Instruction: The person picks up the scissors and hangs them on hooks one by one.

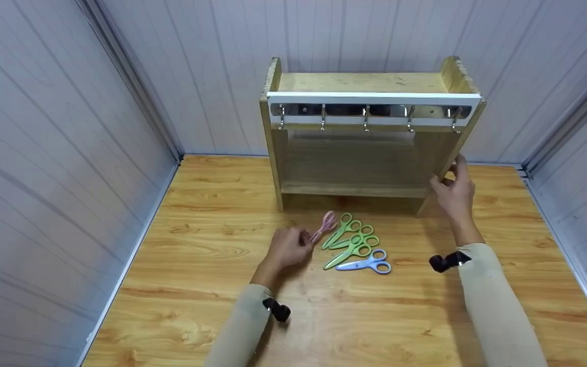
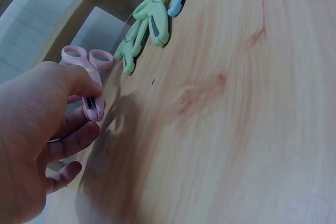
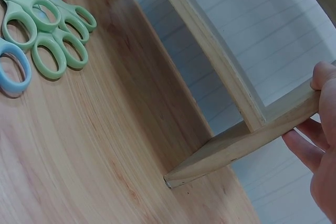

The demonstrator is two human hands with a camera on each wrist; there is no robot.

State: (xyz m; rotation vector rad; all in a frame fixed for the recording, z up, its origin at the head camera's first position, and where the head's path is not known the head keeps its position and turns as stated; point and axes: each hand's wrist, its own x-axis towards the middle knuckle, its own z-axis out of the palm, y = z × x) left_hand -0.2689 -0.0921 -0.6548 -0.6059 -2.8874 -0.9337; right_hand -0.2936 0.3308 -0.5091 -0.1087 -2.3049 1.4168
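Between thumb and fingers, my left hand [image 1: 289, 248] pinches a pair of pink scissors [image 2: 90, 80] by the blade end, finger loops pointing away from the palm. Just right of it on the table lie several green scissors [image 1: 353, 244], overlapping one another, with blue scissors [image 1: 370, 262] at their near side. My right hand [image 1: 455, 191] grips the right side panel of a small wooden rack [image 1: 354, 189], thumb on one face and fingers on the other, as the right wrist view shows. A white-framed hook rail [image 1: 372, 109] with several metal hooks spans the rack's upper front.
The rack stands near the back wall [image 1: 222, 76] on a wood-grain table [image 1: 196, 285]. Panelled walls also rise at the left [image 1: 44, 178] and right [image 1: 579, 229]. A small black camera is strapped to each wrist.
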